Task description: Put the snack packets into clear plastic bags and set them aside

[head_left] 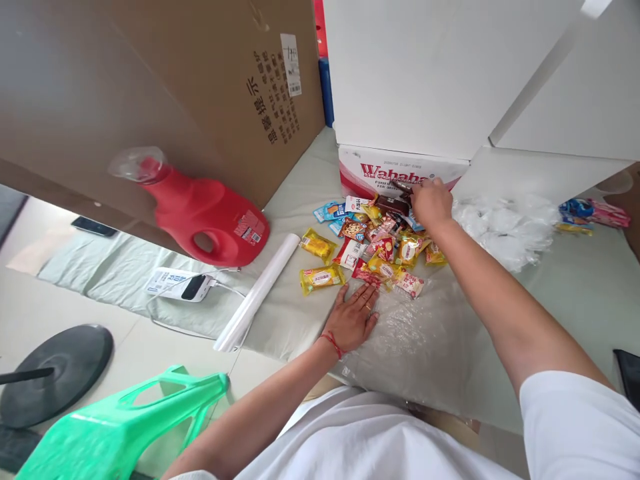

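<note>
A pile of wrapped snacks (383, 250) in yellow, red, blue and brown packets lies on the grey-green cloth, in front of a white and red Wahaha box (360, 175). My left hand (350, 317) rests flat at the near edge of the pile, fingers spread, touching the clear plastic (415, 333) spread below the packets. At the far right side of the pile, my right hand (431, 205) has its fingers closed on a dark brown packet (400, 187). Two yellow packets (323, 279) lie at the pile's left side.
Crumpled clear bags (505, 227) lie right of the pile. On the left are a red jug (213, 217), a white roll (257, 293), a power bank (180, 285) with a cable and a green stool (125, 420). Large boxes (210, 87) stand behind.
</note>
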Tool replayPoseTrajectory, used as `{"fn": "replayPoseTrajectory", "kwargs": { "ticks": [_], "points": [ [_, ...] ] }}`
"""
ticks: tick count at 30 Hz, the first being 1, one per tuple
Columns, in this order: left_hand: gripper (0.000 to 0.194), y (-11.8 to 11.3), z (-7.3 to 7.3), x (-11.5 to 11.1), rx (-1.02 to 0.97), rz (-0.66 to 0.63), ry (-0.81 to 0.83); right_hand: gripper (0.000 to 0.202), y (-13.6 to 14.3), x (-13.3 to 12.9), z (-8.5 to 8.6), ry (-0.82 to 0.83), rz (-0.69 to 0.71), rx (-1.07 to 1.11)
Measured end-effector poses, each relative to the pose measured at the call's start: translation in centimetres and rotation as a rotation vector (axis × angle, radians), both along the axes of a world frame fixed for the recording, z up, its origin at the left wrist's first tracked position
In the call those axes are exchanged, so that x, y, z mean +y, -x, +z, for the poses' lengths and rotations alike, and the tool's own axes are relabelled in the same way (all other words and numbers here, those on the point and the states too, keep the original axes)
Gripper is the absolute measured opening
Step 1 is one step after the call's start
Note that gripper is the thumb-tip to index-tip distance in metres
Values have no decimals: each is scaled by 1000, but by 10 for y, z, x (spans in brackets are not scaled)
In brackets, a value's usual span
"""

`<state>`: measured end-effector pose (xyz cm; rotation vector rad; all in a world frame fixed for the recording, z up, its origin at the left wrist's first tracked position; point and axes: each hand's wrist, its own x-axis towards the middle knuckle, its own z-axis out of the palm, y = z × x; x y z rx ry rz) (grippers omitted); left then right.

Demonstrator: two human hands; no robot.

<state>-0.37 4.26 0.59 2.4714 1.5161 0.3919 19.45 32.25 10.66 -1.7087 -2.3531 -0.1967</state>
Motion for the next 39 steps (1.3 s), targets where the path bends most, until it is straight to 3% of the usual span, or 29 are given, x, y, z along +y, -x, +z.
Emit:
{"fn": "replayPoseTrajectory", "kwargs": {
  "ticks": [2, 7, 14, 17, 19, 21, 24, 27, 30, 33, 36, 39],
  "points": [
    [55, 0, 0, 0, -1, 5, -4, 42, 5, -7, 2, -9, 34, -10],
    [54, 1, -2, 0, 24, 4, -19, 45, 13, -10, -1, 166, 216, -91],
    [54, 2, -4, -1, 23, 9, -30, 63, 14, 33, -9, 392, 185, 21],
    [54, 2, -3, 0, 31, 5, -40, 57, 22, 40, -5, 435, 142, 1],
    [54, 2, -3, 0, 32, 5, -43, 48, 24, 34, 3, 365, 132, 10],
    [53, 1, -2, 0, 29, 9, -39, 42, 19, 15, 15, 249, 133, 65],
    [53, 0, -1, 0, 26, 8, -21, 41, -3, -40, 32, 117, 119, 222],
    [53, 0, -1, 1, 19, -2, 2, 40, -36, -122, 35, 257, 175, 295],
    [54, -1, 0, 1, 10, 0, 10, 28, -60, -208, 11, 467, 287, 286],
    [54, -1, 3, 1, 11, -1, 5, 23, -64, -269, -25, 534, 299, 172],
    [53, -2, 4, 0, 20, 10, -3, 24, -57, -294, -49, 538, 297, 101],
    [53, -3, 4, -1, 35, 12, -1, 23, -57, -295, -51, 486, 299, 181]
  ]
}}
